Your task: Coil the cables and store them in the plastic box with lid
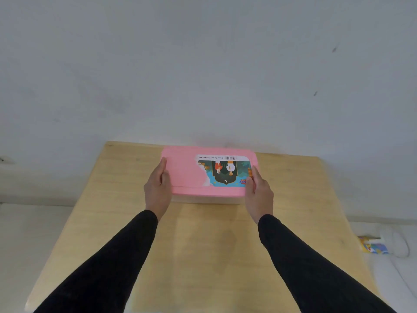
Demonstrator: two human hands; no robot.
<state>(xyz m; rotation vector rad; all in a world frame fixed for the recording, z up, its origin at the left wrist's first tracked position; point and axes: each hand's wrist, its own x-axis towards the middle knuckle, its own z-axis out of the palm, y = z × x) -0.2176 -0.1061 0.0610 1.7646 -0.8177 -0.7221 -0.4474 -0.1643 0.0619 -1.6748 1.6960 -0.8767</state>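
Observation:
A plastic box with a pink lid (pixel 185 175) stands at the far side of the wooden table (pixel 203 245). The lid is on and carries a torn colourful sticker on its right half. My left hand (pixel 158 188) grips the box's left side, fingers along the lid's edge. My right hand (pixel 259 190) grips the right side in the same way. The clear lower part of the box shows only as a pale strip under the lid. No cables are in view; the inside of the box is hidden by the lid.
The table's far edge meets a plain white wall (pixel 203 75). To the right, off the table, a small colourful packet (pixel 373 246) lies next to a white object (pixel 397 245) on a white surface. Both forearms wear black sleeves.

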